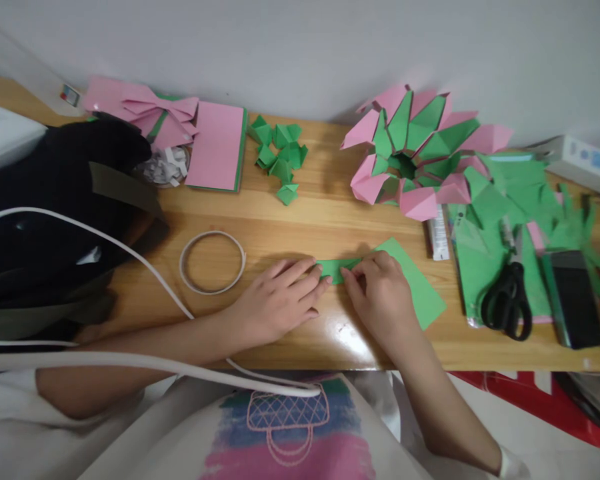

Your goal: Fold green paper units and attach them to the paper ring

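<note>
A narrow folded strip of green paper [336,270] lies on the wooden table in front of me. My left hand [287,297] rests flat, its outstretched fingertips touching the strip's left end. At the other end, my right hand [383,293] has its thumb and curled fingers pinched on the strip. Partly under the right hand lies a flat green sheet [420,287]. Left of my left hand is a pale ring-shaped roll or band [181,263]. Small folded green paper pieces [285,160] sit in a loose heap farther back.
Toward the wall stands a pink and green folded-paper ring [410,147]. Black scissors [509,300], green scraps [520,187] and a dark phone-like box [574,300] lie right. A pink stack [217,147] and black bag [55,200] are left. A white cable [130,363] crosses my left forearm.
</note>
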Tool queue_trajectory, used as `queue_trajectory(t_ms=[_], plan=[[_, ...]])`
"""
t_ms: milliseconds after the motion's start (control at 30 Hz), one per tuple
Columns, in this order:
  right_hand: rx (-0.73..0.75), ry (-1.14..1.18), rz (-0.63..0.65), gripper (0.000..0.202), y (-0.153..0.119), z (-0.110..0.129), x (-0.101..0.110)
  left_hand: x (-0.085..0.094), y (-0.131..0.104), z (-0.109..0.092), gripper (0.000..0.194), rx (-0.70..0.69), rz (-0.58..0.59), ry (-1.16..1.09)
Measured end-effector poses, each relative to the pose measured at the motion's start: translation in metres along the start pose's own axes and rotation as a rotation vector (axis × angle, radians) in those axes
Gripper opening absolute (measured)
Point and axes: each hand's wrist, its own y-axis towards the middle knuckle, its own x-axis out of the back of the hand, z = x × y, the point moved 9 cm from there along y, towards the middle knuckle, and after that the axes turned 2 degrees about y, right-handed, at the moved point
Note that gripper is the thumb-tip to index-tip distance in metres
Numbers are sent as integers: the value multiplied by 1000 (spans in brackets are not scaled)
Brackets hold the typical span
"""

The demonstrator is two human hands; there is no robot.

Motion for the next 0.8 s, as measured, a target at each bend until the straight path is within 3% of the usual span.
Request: queue_trajectory(t_ms=[200, 333, 467, 567, 800], plan=[[-27, 3, -79, 28, -6, -2, 10, 0, -1, 0, 54, 5, 30, -23], [120, -43, -213, 16, -27, 16, 33, 1, -2, 0, 57, 7, 35, -31], [267, -109, -60, 35, -49, 35, 22, 2, -1, -1, 56, 1, 17, -17], [236, -185, 11, 43, -58, 33, 10, 0, -1, -1, 56, 1, 37, -15], [198, -223, 35, 48, -61, 28, 2, -1, -1, 0, 55, 0, 38, -1]])
